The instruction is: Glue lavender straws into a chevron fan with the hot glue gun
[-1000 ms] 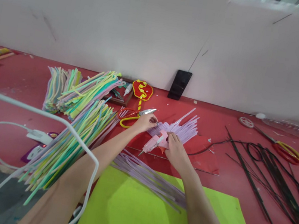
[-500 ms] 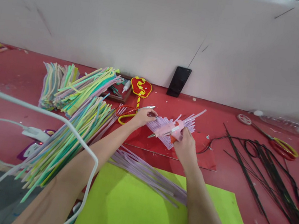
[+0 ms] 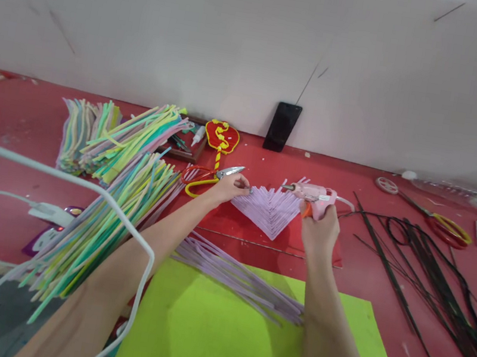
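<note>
My right hand is wrapped round a pink hot glue gun. Its metal nozzle points left, at the upper edge of a V-shaped piece of lilac pipe cleaners laid side by side. At that piece's left corner, the fingers of my left hand are pinched together on its edge. Beneath it lies a red sheet. Scissors with red and yellow handles lie just left of my left hand. Loose lilac pipe cleaners stretch across the near side, partly on a lime-green sheet.
Bundles of pastel pipe cleaners fill the left. A white cable loops in front. A phone leans on the wall beside a red-and-yellow ornament. Dark strips and other scissors lie right.
My right hand has swung the glue gun up and right, off the middle of the lilac piece, uncovering its V pattern. My left hand stays at the left corner.
</note>
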`<control>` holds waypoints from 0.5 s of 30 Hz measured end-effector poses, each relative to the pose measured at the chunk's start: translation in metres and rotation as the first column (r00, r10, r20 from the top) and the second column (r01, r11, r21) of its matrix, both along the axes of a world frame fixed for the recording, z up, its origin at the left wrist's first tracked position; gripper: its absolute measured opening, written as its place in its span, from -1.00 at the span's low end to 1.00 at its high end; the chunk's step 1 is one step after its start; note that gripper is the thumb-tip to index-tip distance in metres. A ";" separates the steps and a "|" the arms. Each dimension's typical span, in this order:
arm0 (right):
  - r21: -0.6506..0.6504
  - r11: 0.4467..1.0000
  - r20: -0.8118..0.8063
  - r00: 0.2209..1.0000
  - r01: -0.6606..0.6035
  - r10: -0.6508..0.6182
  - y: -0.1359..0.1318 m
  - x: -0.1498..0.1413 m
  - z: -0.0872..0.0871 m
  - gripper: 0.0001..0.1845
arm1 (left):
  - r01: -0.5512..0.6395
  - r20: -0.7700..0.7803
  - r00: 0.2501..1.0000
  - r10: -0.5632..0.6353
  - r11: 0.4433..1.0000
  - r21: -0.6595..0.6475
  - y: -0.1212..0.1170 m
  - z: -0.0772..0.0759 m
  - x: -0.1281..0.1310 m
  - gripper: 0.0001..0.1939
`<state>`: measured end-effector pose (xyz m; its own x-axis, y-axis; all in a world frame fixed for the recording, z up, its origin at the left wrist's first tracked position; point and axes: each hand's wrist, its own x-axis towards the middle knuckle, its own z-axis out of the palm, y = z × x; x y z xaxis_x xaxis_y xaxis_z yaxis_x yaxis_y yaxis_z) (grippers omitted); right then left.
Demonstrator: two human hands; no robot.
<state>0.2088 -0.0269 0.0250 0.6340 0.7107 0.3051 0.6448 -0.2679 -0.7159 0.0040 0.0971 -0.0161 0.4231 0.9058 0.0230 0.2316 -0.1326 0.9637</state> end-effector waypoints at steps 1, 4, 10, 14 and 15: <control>-0.004 1.000 -0.006 1.000 -0.001 0.001 0.000 0.000 0.000 -0.76 | -0.005 -0.019 1.000 0.005 1.000 -0.003 -0.001 0.001 0.000 -0.85; -0.041 0.999 -0.003 1.000 -0.018 0.018 0.000 -0.003 0.000 -0.78 | -0.005 -0.063 0.998 0.005 1.000 0.001 -0.002 0.004 0.001 -0.86; -0.105 0.992 0.019 0.998 -0.065 0.067 0.001 -0.011 0.003 -0.77 | -0.067 -0.212 0.967 0.144 0.941 0.333 -0.015 0.031 -0.012 -0.87; -0.177 0.979 0.081 0.990 -0.100 0.116 -0.002 -0.010 0.008 -0.76 | -0.062 -0.169 0.979 0.113 0.957 0.285 -0.031 0.048 -0.030 -0.78; -0.172 0.980 0.108 0.987 -0.099 0.119 -0.004 -0.010 0.009 -0.78 | -0.044 -0.114 0.991 0.074 0.967 0.250 -0.035 0.050 -0.034 -0.78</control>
